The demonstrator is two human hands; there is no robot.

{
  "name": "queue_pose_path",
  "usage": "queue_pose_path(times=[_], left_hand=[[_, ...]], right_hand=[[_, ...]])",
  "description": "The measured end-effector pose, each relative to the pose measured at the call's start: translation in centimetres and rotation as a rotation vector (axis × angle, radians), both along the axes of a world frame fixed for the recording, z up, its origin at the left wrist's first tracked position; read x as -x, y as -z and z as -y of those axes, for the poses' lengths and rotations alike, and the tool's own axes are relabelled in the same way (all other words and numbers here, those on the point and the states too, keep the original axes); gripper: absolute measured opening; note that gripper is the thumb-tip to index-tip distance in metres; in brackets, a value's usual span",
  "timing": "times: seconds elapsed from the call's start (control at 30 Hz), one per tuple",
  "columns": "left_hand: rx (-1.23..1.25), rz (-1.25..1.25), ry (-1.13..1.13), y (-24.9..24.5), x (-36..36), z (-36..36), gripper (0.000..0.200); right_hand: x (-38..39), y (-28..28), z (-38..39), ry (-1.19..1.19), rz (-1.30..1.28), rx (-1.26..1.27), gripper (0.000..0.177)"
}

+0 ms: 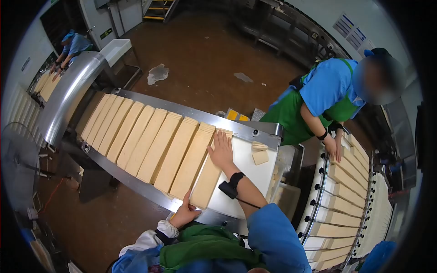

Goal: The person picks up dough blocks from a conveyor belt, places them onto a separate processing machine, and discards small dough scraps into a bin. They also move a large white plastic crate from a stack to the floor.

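Several long pale stacks of thin slices [150, 145] lie side by side across a conveyor with a white belt [234, 193]. My right hand [221, 152] rests flat with spread fingers on the far end of the nearest stack [207, 184], at the right of the row. At that stack's near end is my left hand [185, 213], thumb and fingers apart, touching its lower left corner. A few small loose pieces [260, 154] lie on the belt right of my right hand.
A co-worker in blue and green [330, 86] leans over a second conveyor [314, 204] with more stacks at the right. Another person [78, 43] works at the far left. A curved metal hood [75, 93] stands over the row's left end. Metal rails [182, 109] edge the belt.
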State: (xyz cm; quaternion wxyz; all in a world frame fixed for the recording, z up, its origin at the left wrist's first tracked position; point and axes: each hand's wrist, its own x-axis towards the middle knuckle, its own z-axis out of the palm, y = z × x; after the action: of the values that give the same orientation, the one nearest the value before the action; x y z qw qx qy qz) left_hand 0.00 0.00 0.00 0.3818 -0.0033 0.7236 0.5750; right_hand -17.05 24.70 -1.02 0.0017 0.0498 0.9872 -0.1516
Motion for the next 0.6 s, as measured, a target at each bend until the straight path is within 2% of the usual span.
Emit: queue_pose_path(times=[0.07,0.1,0.17,0.27,0.37,0.47,0.57,0.6], left_hand=[[-0.121,0.090,-0.048,-0.7,-1.5,-1.9,0.099],[-0.106,0.092,-0.054,-0.3,4.6,1.6,0.098],[-0.180,0.291,-0.072,-1.6,3.1,0.2,0.095],[-0.144,0.328,-0.049,-1.1,3.5,-0.5,0.088],[-0.119,0.372,-0.088,-2.9,4.5,-1.7,0.080],[-0.001,0.278,-0.045,-3.5,4.7,-2.8,0.070],[0.072,-0.173,0.047,2.4,3.3,-2.6,0.069],[0.163,-0.149,0.163,-0.2,4.2,-2.9,0.084]], right_hand=[[-3.5,-0.7,-1.6,-0.004,-0.043,-0.010,0.073],[2.2,0.2,2.2,0.005,-0.135,0.033,0.071],[-0.1,0.4,1.0,0.021,-0.127,0.007,0.068],[1.9,-1.9,0.9,0.129,-0.019,-0.005,0.064],[3.8,-2.0,0.5,0.248,0.035,-0.124,0.068],[2.8,-3.9,-0.4,0.289,0.057,-0.061,0.062],[-0.8,-4.9,-4.0,0.369,0.093,-0.119,0.066],[-2.3,-5.4,-5.8,0.394,0.133,-0.130,0.066]])
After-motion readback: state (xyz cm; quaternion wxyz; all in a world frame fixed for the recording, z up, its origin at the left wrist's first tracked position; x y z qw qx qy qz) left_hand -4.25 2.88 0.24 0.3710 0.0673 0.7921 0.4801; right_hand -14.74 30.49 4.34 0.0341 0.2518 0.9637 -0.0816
